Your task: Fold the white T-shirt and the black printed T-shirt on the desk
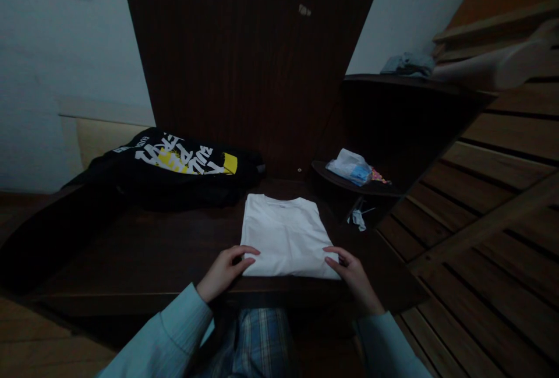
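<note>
A white T-shirt (286, 238), folded into a neat rectangle, lies on the dark wooden desk (144, 255) with its collar away from me. My left hand (225, 270) is at the shirt's near left corner, its thumb and forefinger on the cloth and curled round the edge. At the near right corner, my right hand (351, 270) grips the side in the same manner. The other fingers of both hands are partly hidden.
Heaped at the back left of the desk is a black garment (187, 159) with white and yellow lettering. A corner shelf (349, 180) on the right bears a plastic tissue pack (351, 165). Wooden slats (493, 221) stand along the right side.
</note>
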Tool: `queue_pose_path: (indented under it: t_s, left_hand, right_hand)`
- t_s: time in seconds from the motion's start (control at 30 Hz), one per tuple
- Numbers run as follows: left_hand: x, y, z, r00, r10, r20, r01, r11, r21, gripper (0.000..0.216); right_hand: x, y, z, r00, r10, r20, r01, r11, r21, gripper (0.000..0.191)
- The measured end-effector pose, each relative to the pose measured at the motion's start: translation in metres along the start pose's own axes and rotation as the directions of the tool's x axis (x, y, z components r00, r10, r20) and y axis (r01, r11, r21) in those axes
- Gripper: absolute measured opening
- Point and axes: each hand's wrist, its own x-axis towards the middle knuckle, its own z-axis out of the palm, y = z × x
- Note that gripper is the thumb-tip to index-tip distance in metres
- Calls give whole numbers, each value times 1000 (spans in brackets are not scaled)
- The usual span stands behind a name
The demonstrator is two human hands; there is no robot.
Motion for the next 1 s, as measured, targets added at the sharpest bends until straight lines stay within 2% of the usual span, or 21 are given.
queue_pose_path:
  t_s: [0.17,0.33,0.47,0.6,0.7,0.77,0.87,0.93,1.0]
  left_hand:
    - [1,-1,0,996,-60,-72,57,997,-45,26]
    - [0,-1,1,992,-65,-108,56,995,-80,28]
    - [-5,1,-2,991,-91,-98,81,991,-103,42]
    - [-15,4,-7,981,-130,-142,109,983,-149,45]
    - [-17,4,-8,980,-155,-121,129,971,-199,51]
    - [-16,4,-6,985,-160,-59,140,958,-249,55]
    - [-11,6,-3,988,-154,23,154,943,-294,58]
    - [-9,7,-2,988,-154,23,154,944,-292,59]
    - [-6,8,-2,986,-168,-3,160,944,-288,59]
  right_hand:
    - [-2,-1,-3,992,109,-58,-97,980,173,41]
    - [-3,-8,-5,994,103,-45,-95,985,143,40]
    - [-4,-7,-6,996,92,14,-93,983,161,59]
    - [-14,7,-14,993,72,-96,-63,993,96,65]
    - [-24,18,-23,989,92,-116,-81,992,95,60]
    - [-29,20,-26,990,102,-99,-95,993,71,52]
    - [-31,16,-25,995,82,-59,-86,994,-66,42]
    - [-30,13,-19,997,37,-74,-48,987,-151,39]
    - [-28,10,-12,993,-3,-114,-16,986,-168,37]
